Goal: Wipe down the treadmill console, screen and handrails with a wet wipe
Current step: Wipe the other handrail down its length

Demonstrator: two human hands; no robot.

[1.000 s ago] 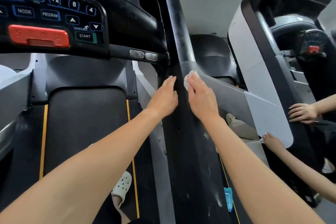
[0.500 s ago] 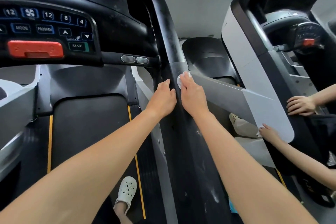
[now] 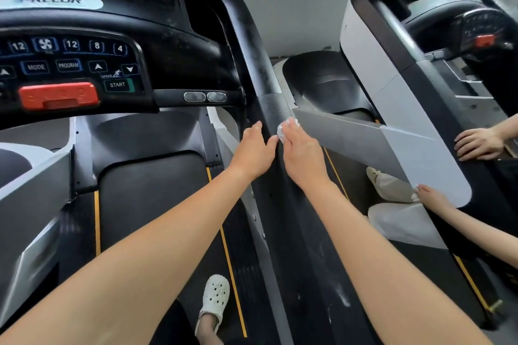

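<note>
The treadmill's black right handrail [image 3: 269, 109] runs from the upper middle down past my arms. A crumpled white wet wipe [image 3: 281, 129] lies on it, and my right hand [image 3: 302, 152] presses it against the rail with the fingers laid over it. My left hand [image 3: 256, 150] rests on the rail's left side, thumb close to the wipe. The console [image 3: 70, 64] with blue buttons, a green START key and a red stop bar fills the upper left. The screen is a dark panel above it, mostly cut off.
The black running belt [image 3: 148, 204] lies below the console, with my white clog [image 3: 214, 300] on it. To the right stands a second treadmill [image 3: 392, 109], where another person's two hands [image 3: 476, 144] touch its rail and side panel.
The view has tilted up and back, showing more of the console. Both hands stay on the handrail near the joint, the right one still pressing the wipe.
</note>
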